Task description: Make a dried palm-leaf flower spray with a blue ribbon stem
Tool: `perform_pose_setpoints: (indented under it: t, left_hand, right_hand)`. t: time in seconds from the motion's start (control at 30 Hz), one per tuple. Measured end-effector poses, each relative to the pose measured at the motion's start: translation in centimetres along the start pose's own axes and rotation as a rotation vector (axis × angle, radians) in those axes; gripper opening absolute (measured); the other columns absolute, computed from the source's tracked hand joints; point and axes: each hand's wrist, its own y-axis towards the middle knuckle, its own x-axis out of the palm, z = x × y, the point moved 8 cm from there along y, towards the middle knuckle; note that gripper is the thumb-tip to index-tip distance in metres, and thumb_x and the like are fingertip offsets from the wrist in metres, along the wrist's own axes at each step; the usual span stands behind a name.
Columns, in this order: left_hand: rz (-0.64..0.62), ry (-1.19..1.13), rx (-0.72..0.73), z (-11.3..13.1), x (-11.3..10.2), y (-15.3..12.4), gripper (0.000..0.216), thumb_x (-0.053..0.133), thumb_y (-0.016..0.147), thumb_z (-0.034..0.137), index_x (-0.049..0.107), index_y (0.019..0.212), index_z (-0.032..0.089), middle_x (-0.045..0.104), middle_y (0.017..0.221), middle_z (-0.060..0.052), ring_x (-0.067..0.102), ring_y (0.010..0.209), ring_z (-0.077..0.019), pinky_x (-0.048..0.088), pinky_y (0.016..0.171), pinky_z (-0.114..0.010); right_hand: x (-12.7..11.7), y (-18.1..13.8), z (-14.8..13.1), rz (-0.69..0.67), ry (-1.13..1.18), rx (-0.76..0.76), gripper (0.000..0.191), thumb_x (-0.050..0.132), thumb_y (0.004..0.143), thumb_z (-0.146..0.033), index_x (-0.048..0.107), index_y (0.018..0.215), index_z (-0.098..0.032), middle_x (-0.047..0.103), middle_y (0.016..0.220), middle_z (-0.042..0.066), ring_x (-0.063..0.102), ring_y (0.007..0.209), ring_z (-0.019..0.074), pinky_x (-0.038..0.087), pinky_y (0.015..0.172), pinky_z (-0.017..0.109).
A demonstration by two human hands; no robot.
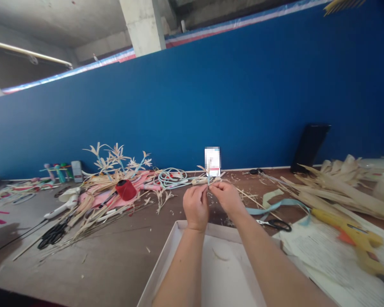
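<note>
My left hand (196,207) and my right hand (227,198) are raised together over the table, fingers pinched on a small straw-coloured piece (208,178) with a bit of light blue stem between them. Both hands are closed on it, thumbs and fingertips meeting. Below my forearms lies a shallow white tray (166,264) with one pale husk scrap (220,255) inside.
Left of the hands lie dried husk strips, straw flowers (115,160), a red spool (126,189), black scissors (53,234) and a white tool. To the right are a light blue ribbon (275,207), small scissors (273,224), corn husks (336,187), a yellow glue gun (352,236) on papers. A blue wall stands behind.
</note>
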Motion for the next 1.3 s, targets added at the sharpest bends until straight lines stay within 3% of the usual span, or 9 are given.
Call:
perform_pose_setpoints:
  t: [0.37,0.83,1.17,1.3]
  left_hand:
    - [0.002,-0.076,-0.131,-0.5,-0.3,0.1,0.015,0.05,0.082,0.023,0.064,0.085,0.018,0.063,0.081,-0.004,0.054,0.079,-0.0149,0.041,0.076,-0.029]
    - [-0.028,-0.075,-0.141,-0.5,-0.1,0.2,0.012,0.051,0.08,0.021,0.062,0.08,0.018,0.062,0.079,-0.004,0.053,0.078,-0.0149,0.041,0.076,-0.029]
    - [-0.107,-0.416,-0.531,-2.9,0.8,-0.1,0.016,0.057,0.074,0.029,0.065,0.078,0.016,0.065,0.075,-0.003,0.057,0.07,-0.014,0.043,0.066,-0.026]
    - [-0.106,-0.533,-0.617,-3.1,0.9,-0.2,0.017,0.06,0.07,0.03,0.065,0.076,0.015,0.065,0.071,-0.003,0.056,0.066,-0.0135,0.042,0.064,-0.024]
  right_hand:
    - [0.0,-0.3,-1.1,-0.018,-0.043,-0.016,0.022,0.054,0.069,-0.034,0.068,0.072,-0.016,0.067,0.07,0.002,0.057,0.067,0.0159,0.043,0.066,0.026]
    - [0.1,-0.5,-1.5,-0.05,-0.069,-0.038,0.021,0.053,0.07,-0.029,0.069,0.076,-0.017,0.068,0.076,0.002,0.059,0.075,0.0176,0.043,0.07,0.026]
    - [0.2,-0.6,-2.2,-0.053,-0.065,-0.078,0.023,0.052,0.071,-0.033,0.069,0.077,-0.017,0.068,0.075,0.003,0.058,0.072,0.0179,0.042,0.065,0.026]
    - [0.1,-0.8,-2.7,-0.054,-0.083,-0.085,0.023,0.051,0.072,-0.032,0.069,0.076,-0.018,0.068,0.073,0.002,0.057,0.069,0.0173,0.041,0.062,0.026]
